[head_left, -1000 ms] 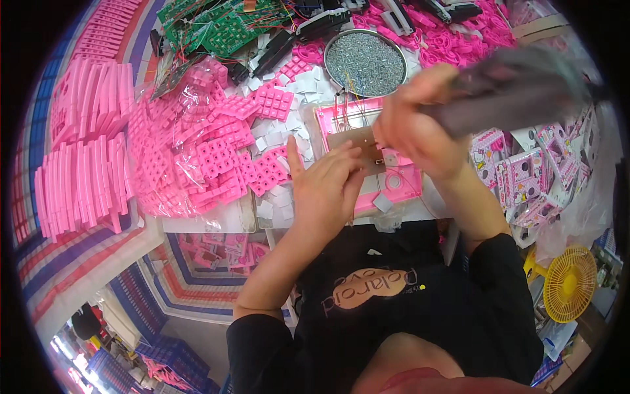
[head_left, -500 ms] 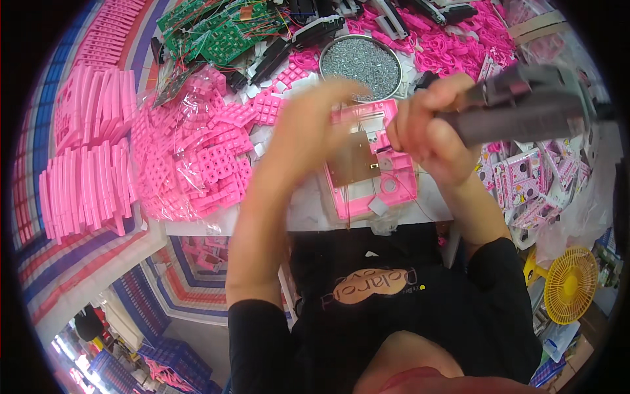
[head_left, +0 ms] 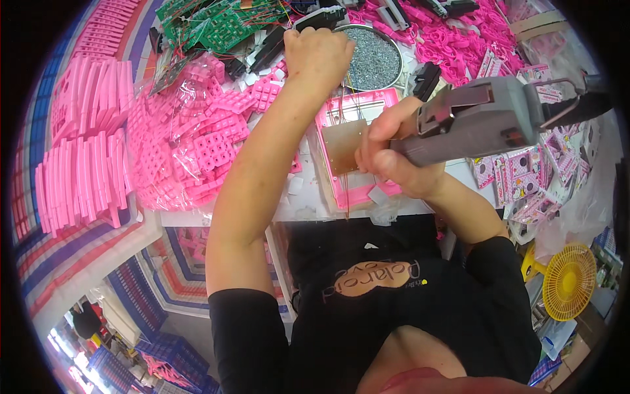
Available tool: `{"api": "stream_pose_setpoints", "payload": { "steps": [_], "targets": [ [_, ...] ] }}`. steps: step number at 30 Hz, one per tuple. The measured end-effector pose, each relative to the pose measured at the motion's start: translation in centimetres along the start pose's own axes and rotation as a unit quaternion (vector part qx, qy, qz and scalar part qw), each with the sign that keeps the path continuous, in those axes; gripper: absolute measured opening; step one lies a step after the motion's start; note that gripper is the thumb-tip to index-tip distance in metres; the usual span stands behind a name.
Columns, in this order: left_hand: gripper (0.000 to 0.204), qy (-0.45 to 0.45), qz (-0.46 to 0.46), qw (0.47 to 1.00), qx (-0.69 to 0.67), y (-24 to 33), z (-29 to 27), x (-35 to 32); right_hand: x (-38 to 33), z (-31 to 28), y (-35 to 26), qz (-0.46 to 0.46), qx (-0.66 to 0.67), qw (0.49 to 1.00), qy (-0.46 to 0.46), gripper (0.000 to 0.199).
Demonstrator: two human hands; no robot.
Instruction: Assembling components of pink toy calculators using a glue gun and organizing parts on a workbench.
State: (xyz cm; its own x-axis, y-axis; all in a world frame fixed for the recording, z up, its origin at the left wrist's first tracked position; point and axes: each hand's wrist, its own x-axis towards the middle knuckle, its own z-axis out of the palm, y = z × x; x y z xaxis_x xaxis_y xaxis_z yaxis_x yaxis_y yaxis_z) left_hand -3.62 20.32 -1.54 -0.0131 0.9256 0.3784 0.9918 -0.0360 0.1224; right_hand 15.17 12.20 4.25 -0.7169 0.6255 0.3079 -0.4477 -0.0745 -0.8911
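Observation:
My right hand [head_left: 397,151] is wrapped round a grey electric screwdriver [head_left: 476,121], over the right side of a pink plastic housing [head_left: 359,196]. The screwdriver's tip is hidden by the hand. A brown circuit board [head_left: 341,150] lies in the housing, with thin wires rising at its far end. Beyond it, my left hand [head_left: 318,58] is closed, back upward, at the left rim of a round metal bowl of small screws [head_left: 375,60]. Its fingertips, and whatever they may hold, are out of sight.
Green circuit boards with wires [head_left: 223,26] are heaped at the far left, black parts [head_left: 269,49] beside them. Bagged pink keypads [head_left: 190,144] and stacked pink panels [head_left: 82,184] lie left. Pink straps [head_left: 453,46] pile far right; patterned packets [head_left: 525,174] lie right.
My left hand has moved away from the housing to the bowl's left edge. My right hand has brought the screwdriver left and nearer, over the board.

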Motion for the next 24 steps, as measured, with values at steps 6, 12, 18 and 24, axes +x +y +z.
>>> {"api": "stream_pose_setpoints", "payload": {
  "steps": [6, 12, 18, 24],
  "targets": [
    [0.028, 0.05, -0.073, 0.965, -0.245, -0.5, -5.0, -2.7, -0.7, 0.4, 1.1, 0.03, -0.077, 0.996, -0.014, 0.027],
    [0.011, 0.0, -0.111, 0.944, -0.31, 1.5, -10.2, -13.0, -0.6, 0.6, 0.9, 0.017, -0.161, 0.985, -0.051, 0.028],
    [0.011, 0.007, -0.062, 0.945, -0.321, 3.9, -9.4, -18.4, 1.9, 1.3, -0.8, -0.05, 0.014, 0.998, -0.031, 0.03],
    [0.013, 0.024, -0.065, 0.941, -0.33, 4.6, -9.3, -18.0, 1.9, 1.8, -1.1, -0.053, -0.015, 0.998, -0.031, 0.031]
  ]
}}
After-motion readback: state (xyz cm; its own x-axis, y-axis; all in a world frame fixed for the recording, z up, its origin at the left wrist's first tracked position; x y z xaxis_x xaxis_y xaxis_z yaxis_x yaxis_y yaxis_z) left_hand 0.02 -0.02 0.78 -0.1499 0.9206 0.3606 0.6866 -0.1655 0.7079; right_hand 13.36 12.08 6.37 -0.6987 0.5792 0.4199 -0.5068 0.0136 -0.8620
